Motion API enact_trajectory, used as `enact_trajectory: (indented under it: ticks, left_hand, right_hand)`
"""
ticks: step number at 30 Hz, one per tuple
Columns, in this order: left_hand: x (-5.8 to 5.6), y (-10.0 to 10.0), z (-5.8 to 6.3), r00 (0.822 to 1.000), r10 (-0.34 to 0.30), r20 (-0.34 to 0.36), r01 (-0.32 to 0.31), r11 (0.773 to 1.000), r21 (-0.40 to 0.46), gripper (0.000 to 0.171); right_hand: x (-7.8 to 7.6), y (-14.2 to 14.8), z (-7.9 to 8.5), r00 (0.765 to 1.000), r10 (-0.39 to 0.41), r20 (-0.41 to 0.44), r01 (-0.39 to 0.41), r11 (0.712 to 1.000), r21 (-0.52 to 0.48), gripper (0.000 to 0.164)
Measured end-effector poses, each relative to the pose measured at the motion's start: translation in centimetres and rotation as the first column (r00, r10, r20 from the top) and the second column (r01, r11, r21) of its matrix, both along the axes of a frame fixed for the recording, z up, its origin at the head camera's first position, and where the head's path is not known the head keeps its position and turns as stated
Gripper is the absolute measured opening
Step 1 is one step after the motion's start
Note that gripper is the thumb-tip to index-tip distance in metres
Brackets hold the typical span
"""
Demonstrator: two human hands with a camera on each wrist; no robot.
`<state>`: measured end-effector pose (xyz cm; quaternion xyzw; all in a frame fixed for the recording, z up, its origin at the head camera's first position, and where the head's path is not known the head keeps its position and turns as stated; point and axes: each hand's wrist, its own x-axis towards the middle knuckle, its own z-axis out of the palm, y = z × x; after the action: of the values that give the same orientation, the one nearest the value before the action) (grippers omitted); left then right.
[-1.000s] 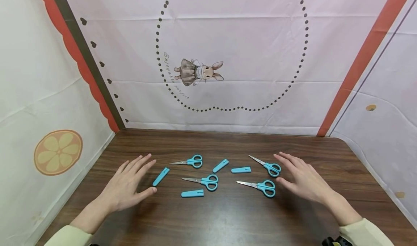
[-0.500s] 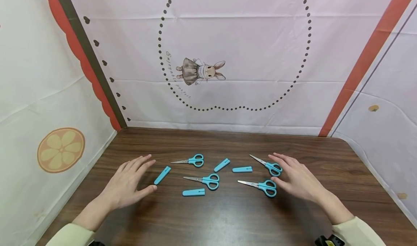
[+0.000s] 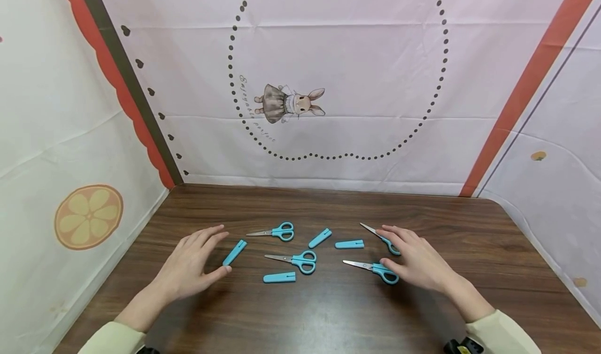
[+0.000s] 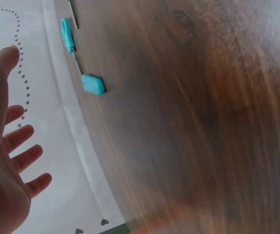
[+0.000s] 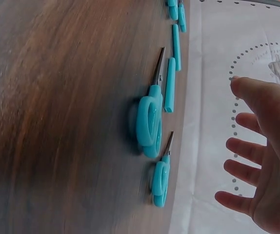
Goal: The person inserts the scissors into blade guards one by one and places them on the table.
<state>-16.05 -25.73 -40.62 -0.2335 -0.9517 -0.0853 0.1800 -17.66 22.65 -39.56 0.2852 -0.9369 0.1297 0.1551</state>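
Note:
My left hand (image 3: 190,265) hovers with spread fingers beside a light-blue blade cover (image 3: 234,253), its thumb tip near the cover's lower end. In the left wrist view, that cover (image 4: 93,84) lies on the table apart from the hand. My right hand (image 3: 418,257) is held, fingers extended, over the handles of two scissors on the right. It partly hides the handle of the upper pair (image 3: 392,247) and overlaps the edge of the lower pair (image 3: 384,273). Both pairs lie below the hand in the right wrist view, where the nearer pair (image 5: 150,124) shows its blue loops. Neither hand holds anything.
Mid-table lie two more blue-handled scissors, a back pair (image 3: 281,231) and a front pair (image 3: 302,261), blades pointing left. Loose covers lie around them: a slanted one (image 3: 320,237), a right one (image 3: 349,244) and a front one (image 3: 279,277). A printed cloth (image 3: 375,83) stands behind the brown table (image 3: 319,317).
My right hand has moved left, from beside the right-hand scissors to over their handles. The left hand has shifted slightly right. The scissors and covers stay in place on the table.

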Motion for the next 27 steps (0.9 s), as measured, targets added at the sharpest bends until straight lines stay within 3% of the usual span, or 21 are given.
enact_trajectory:
  ticks: [10,20,27]
  left_hand:
    - [-0.3,1.1,-0.5,0.998,-0.049,-0.037,0.051,0.998,0.030,0.067]
    - [-0.4,2.1,-0.7,0.996,-0.087,-0.034,0.089,0.995,0.055,0.065]
    - [-0.2,3.2,-0.8,0.997,-0.083,0.000,0.083,0.993,0.089,0.065]
  right_hand:
    - [-0.4,-1.5,0.4,0.998,-0.001,0.070,0.004,0.999,-0.039,0.059]
    - [-1.0,-3.1,0.4,0.996,0.031,0.082,-0.026,0.997,-0.071,0.055]
    - [-0.8,-3.9,-0.2,0.995,0.014,0.098,-0.006,0.997,-0.079,0.055]
